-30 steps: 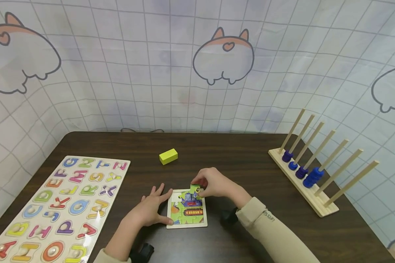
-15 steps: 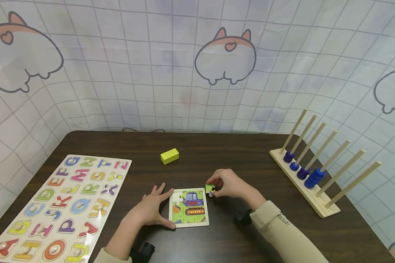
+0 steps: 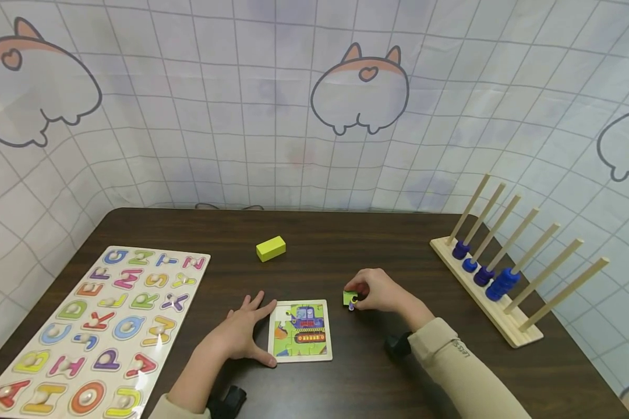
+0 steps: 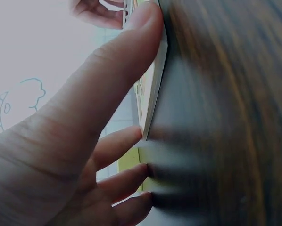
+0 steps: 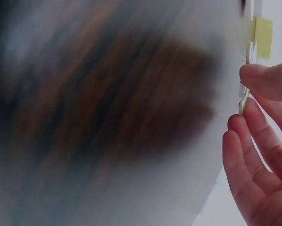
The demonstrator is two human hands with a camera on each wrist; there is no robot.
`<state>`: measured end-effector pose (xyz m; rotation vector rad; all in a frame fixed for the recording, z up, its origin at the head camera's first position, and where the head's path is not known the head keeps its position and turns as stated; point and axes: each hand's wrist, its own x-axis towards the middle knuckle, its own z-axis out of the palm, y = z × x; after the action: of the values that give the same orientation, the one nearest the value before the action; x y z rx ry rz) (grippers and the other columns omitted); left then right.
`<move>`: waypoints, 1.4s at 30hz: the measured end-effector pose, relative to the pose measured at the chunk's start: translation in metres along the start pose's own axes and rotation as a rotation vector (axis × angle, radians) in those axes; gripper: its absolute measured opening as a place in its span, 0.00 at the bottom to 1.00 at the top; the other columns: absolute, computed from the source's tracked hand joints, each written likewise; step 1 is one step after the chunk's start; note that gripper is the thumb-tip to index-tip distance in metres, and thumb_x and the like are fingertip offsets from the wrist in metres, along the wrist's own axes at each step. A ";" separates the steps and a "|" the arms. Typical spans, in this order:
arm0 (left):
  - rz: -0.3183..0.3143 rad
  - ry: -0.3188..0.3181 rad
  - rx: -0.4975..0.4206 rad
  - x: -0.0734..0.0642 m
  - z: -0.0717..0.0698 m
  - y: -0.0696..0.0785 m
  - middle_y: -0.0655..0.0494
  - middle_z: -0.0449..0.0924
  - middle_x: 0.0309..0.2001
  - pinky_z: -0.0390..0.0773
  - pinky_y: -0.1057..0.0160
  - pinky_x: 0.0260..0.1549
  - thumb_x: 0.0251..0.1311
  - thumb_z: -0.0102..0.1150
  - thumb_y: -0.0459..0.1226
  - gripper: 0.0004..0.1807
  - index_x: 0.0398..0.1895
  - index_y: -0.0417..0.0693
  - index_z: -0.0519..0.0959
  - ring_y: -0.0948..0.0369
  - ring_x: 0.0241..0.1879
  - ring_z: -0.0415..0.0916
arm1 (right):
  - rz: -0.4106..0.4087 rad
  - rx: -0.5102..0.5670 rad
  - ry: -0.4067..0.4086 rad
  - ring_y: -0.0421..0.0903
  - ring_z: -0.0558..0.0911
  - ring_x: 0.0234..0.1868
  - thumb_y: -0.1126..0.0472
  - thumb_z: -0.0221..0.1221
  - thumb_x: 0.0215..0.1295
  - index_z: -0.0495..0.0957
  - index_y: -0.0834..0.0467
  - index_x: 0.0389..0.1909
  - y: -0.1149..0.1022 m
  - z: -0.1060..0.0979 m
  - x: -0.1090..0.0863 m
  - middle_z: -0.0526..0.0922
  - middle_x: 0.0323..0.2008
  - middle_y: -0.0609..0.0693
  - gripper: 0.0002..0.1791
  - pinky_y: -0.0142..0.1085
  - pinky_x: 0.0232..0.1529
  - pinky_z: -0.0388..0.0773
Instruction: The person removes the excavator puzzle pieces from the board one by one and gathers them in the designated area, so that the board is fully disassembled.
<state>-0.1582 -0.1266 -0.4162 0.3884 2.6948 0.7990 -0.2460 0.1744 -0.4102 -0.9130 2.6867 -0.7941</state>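
Note:
A small square jigsaw puzzle [image 3: 300,330] with a bulldozer picture lies in a pale wooden frame on the dark table. Spread along its left side is my left hand [image 3: 239,333], the thumb at the lower left corner and the index finger at the upper left one. In the left wrist view the thumb [image 4: 143,21] rests on the frame's edge. To the right of the frame, my right hand [image 3: 380,291] pinches a green puzzle piece [image 3: 349,298] between thumb and fingers. The right wrist view shows that piece [image 5: 244,101] edge-on. A pale gap shows at the puzzle's upper left.
A yellow block [image 3: 271,248] lies behind the puzzle. At the left is a large alphabet peg board [image 3: 157,273]. A wooden peg rack [image 3: 503,314] with blue and purple beads stands at the right. A patterned cloth [image 3: 241,116] hangs behind the table.
My right hand has carried the puzzle piece from over the puzzle's upper right part out to the right, onto the table side. My left hand has stayed at the frame.

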 end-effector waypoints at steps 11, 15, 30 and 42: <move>-0.008 -0.011 -0.010 0.000 0.000 -0.001 0.40 0.48 0.69 0.46 0.34 0.57 0.24 0.77 0.52 0.58 0.66 0.46 0.62 0.40 0.67 0.41 | 0.024 -0.016 -0.014 0.46 0.76 0.33 0.70 0.67 0.44 0.82 0.64 0.37 0.007 -0.002 0.000 0.79 0.34 0.51 0.15 0.33 0.34 0.76; -0.008 -0.011 -0.010 0.001 0.001 0.000 0.40 0.48 0.69 0.46 0.34 0.57 0.25 0.77 0.52 0.58 0.66 0.46 0.62 0.40 0.67 0.41 | 0.037 -0.023 -0.013 0.46 0.76 0.34 0.70 0.67 0.44 0.82 0.64 0.37 0.007 -0.003 -0.001 0.79 0.34 0.51 0.15 0.34 0.35 0.76; -0.036 -0.031 0.006 0.001 -0.003 0.001 0.41 0.50 0.69 0.49 0.35 0.58 0.25 0.78 0.51 0.57 0.66 0.48 0.63 0.41 0.67 0.43 | 0.010 -0.004 0.013 0.46 0.76 0.34 0.70 0.66 0.44 0.82 0.65 0.39 0.009 -0.004 -0.001 0.79 0.34 0.52 0.16 0.35 0.36 0.77; -0.032 -0.029 0.034 0.002 -0.002 0.002 0.40 0.50 0.69 0.50 0.33 0.56 0.25 0.77 0.52 0.58 0.66 0.47 0.62 0.40 0.67 0.43 | -0.032 0.016 0.041 0.47 0.77 0.35 0.68 0.67 0.46 0.81 0.63 0.41 -0.012 0.001 0.005 0.80 0.36 0.53 0.17 0.37 0.36 0.77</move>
<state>-0.1607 -0.1248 -0.4136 0.3609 2.6841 0.7341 -0.2434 0.1631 -0.4051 -0.9488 2.7031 -0.8482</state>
